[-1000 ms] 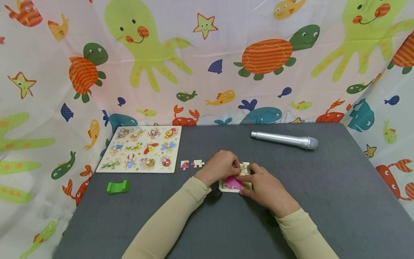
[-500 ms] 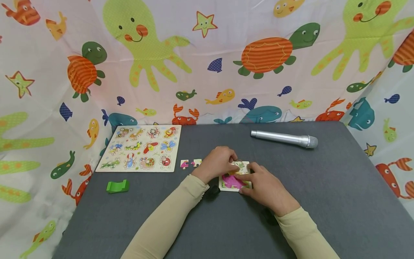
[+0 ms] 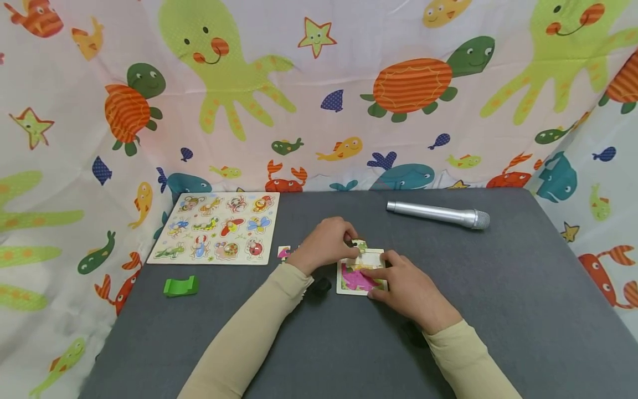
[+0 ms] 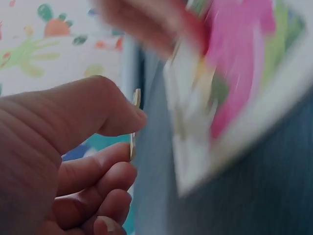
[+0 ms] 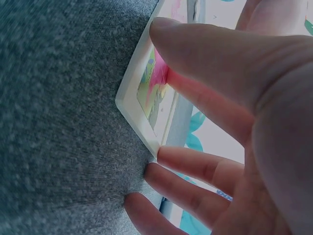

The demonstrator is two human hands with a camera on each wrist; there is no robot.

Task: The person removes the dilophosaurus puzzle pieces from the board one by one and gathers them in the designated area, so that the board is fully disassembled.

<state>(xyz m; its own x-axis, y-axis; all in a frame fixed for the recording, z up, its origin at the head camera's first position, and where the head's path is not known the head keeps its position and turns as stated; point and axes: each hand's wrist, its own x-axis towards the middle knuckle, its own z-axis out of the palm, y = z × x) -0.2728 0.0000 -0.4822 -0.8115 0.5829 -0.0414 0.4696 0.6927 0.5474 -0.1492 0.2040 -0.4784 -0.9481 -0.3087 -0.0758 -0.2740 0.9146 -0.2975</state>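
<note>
A small square jigsaw puzzle tray (image 3: 351, 293) with a pink picture lies on the table in the head view. My left hand (image 3: 321, 244) pinches a jigsaw piece (image 3: 359, 244) between thumb and fingers, just above the tray's far left corner. In the left wrist view that piece (image 4: 137, 96) appears edge-on, its printed face hidden. At the tray's right side is my right hand (image 3: 411, 288). Its thumb rests on the tray's rim (image 5: 128, 93), its index finger touches the pink picture, and another finger touches a corner. The tray's upper part shows a pale, bare patch.
A loose jigsaw piece (image 3: 283, 252) lies left of my left hand, which covers most of another. Further left are a wooden insect puzzle board (image 3: 271, 233) and a green block (image 3: 181, 286). A silver microphone (image 3: 433, 214) lies behind. A sea-animal curtain (image 3: 319, 72) borders the table.
My left hand has lifted the jigsaw piece out of the tray's upper part and moved slightly left and away. The right hand has stayed at the tray.
</note>
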